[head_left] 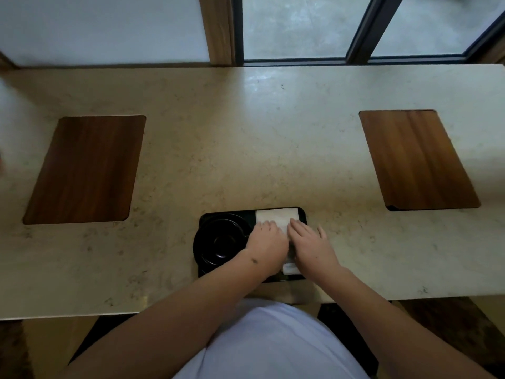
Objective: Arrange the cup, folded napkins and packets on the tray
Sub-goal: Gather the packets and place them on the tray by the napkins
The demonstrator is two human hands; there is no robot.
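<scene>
1. Head view, the napkin: I see the folded napkin lying flat in the right half of the black tray, directly beyond both hands; its long axis appears to run away from me, its near part covered by the hands.
2. Head view, hands: my left hand and right hand rest palm-down side by side on the napkin, fingers fairly flat and loosely spread, pinching nothing that I can see. Both are equally near.
3. Head view, other items: the black cup on its saucer occupies the tray's left half, just beside my left hand. A small white packet shows between the wrists.
4. Head view, surface and room: the tray sits at the near edge of a pale stone counter, between two inset wooden panels; windows stand beyond.
</scene>
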